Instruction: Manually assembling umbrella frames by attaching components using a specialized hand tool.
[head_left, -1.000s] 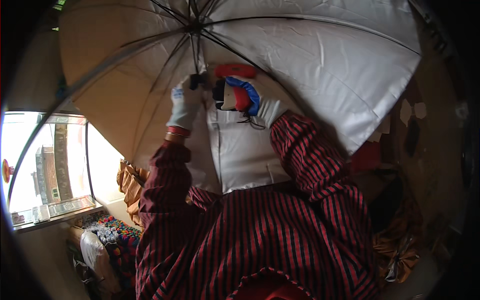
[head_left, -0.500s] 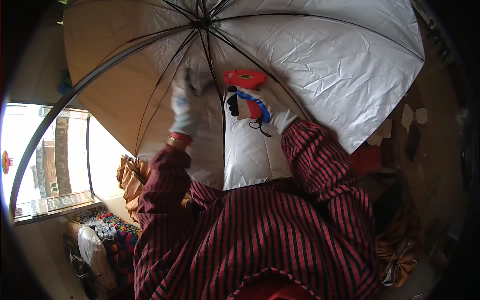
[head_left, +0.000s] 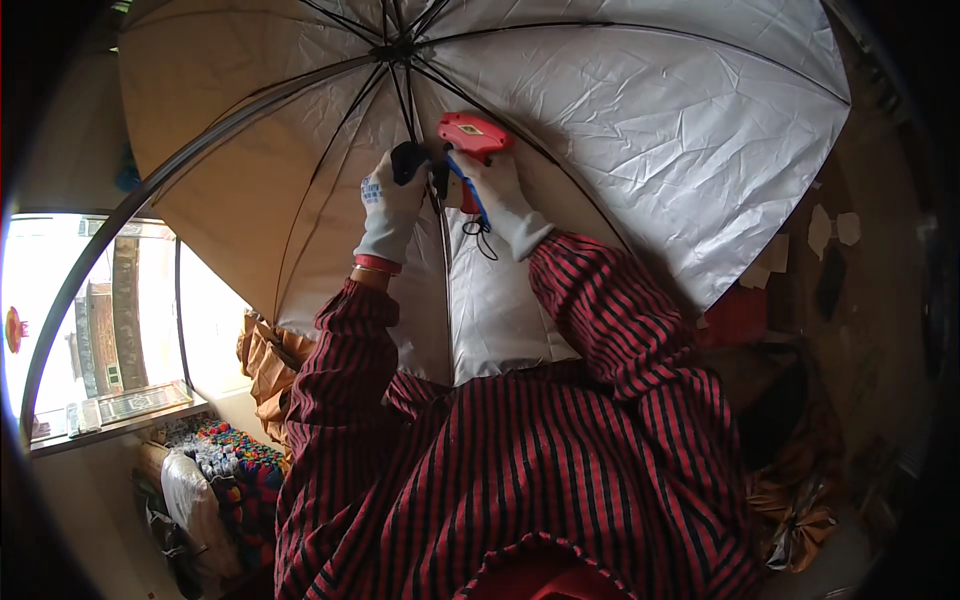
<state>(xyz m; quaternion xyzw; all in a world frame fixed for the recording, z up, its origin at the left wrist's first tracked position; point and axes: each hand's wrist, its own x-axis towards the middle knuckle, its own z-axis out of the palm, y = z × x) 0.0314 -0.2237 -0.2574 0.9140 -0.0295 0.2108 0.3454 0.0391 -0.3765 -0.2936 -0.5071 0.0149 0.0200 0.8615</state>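
An open umbrella (head_left: 680,130) with a silver lining and black ribs spreads in front of me, its inside facing me. My right hand (head_left: 497,200), in a white glove, is closed round a red gun-shaped hand tool (head_left: 472,132) with a blue trigger and a black cord loop. The tool's front lies close to a black rib. On the rib's other side is my left hand (head_left: 393,200), in a white glove with dark fingertips. Its fingers are curled together by the rib; what they pinch, if anything, is hidden.
A thick curved black bar (head_left: 120,215) arches across the left, before a bright window (head_left: 90,310). Brown folded cloth (head_left: 268,375) hangs at left, above a bundle of colourful items (head_left: 225,450) and a white plastic-wrapped roll (head_left: 192,495). More brown folded fabric (head_left: 800,520) lies lower right.
My left hand, blurred before, has come to rest by the rib with fingers curled. My right hand has brought the red tool leftward and slightly up, closer to it.
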